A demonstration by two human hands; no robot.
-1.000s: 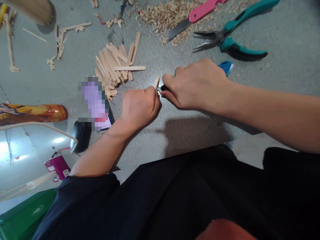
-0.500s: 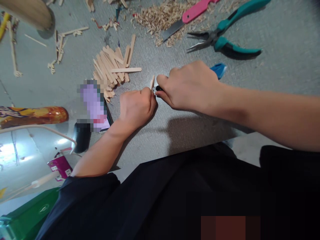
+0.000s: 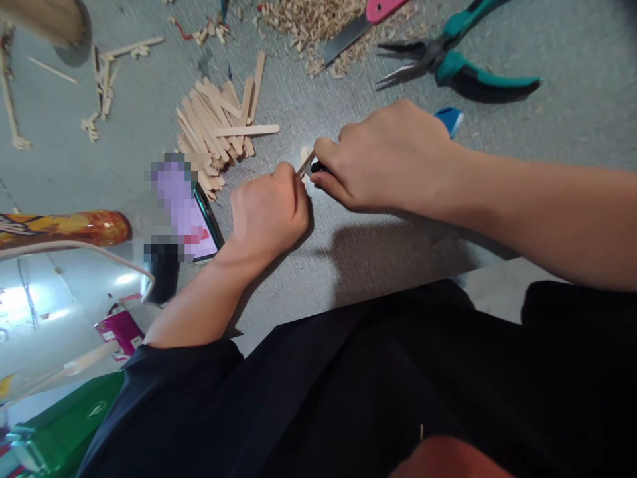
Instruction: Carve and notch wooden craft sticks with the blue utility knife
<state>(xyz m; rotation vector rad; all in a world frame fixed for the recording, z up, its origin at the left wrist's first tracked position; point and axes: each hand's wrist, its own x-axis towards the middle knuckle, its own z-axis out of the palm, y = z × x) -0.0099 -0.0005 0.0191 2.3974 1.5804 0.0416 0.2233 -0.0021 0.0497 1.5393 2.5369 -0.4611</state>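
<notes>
My left hand (image 3: 271,209) is closed, pinching a thin wooden craft stick (image 3: 307,163) whose end sticks out beyond the fingertips. A second pale stick end shows just behind it. My right hand (image 3: 385,156) is wrapped round a utility knife (image 3: 450,121). Its blue end pokes out behind the fist, while a dark front part shows between thumb and forefinger. The short blade lies against the stick, mostly hidden by the fingers. Both hands are close together, low over the grey table (image 3: 318,279). A pile of craft sticks (image 3: 219,126) lies beyond my left hand.
Long-nose pliers (image 3: 438,56), a pink-handled blade (image 3: 351,41) and wood shavings (image 3: 298,26) lie beyond my right hand. On the left are a phone (image 3: 206,226), an orange bottle (image 3: 64,228), a white cable (image 3: 89,244) and a stick figure (image 3: 105,79). A green bin (image 3: 70,421) stands lower left.
The craft stick has tilted toward my right hand, and its tip now meets the right forefinger. Both hands stay together. The view has shifted slightly.
</notes>
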